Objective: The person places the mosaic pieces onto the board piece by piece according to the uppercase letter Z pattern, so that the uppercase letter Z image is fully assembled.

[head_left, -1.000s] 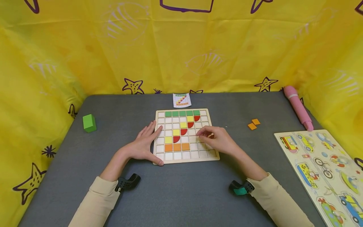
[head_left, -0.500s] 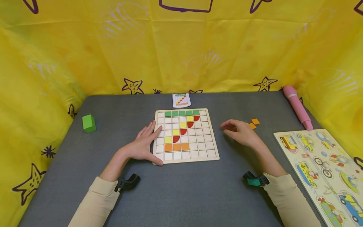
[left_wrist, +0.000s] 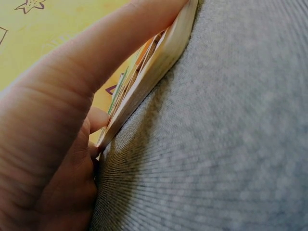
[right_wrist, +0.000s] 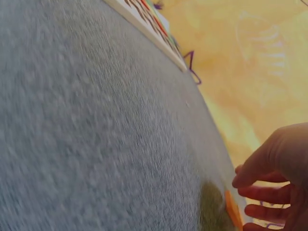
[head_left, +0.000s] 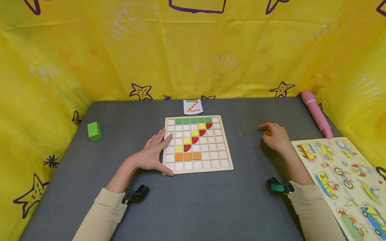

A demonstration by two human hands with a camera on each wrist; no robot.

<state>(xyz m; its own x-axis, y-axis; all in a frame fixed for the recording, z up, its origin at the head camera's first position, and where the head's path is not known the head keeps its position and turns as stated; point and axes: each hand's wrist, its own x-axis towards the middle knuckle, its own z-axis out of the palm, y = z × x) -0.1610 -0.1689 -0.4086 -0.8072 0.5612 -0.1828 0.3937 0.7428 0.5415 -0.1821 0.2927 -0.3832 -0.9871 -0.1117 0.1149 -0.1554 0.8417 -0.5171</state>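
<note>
A wooden grid board (head_left: 199, 172) lies mid-table, its left side under my left hand (head_left: 153, 152), which is spread with the thumb at the near corner. In the left wrist view the thumb (left_wrist: 120, 38) crosses the board's edge (left_wrist: 159, 62). Green squares (head_left: 193, 120) line its top row; yellow squares (head_left: 187, 141) and red quarter-circles (head_left: 202, 133) run diagonally down to three orange squares (head_left: 188, 156). My right hand (head_left: 277, 138) hovers with loosely bent fingers over loose orange tiles, mostly hidden. One orange tile (right_wrist: 233, 210) shows beside its fingertips in the right wrist view.
Behind the board lies a small pattern card (head_left: 193, 106). A green block (head_left: 94, 131) stands at the left. On the right are a pink microphone-shaped object (head_left: 318, 115) and a wooden picture puzzle (head_left: 328, 167). Yellow patterned cloth (head_left: 193, 50) surrounds the table.
My right hand has left the board's right side and moved right, over the loose orange tiles. My left hand and the board have stayed put.
</note>
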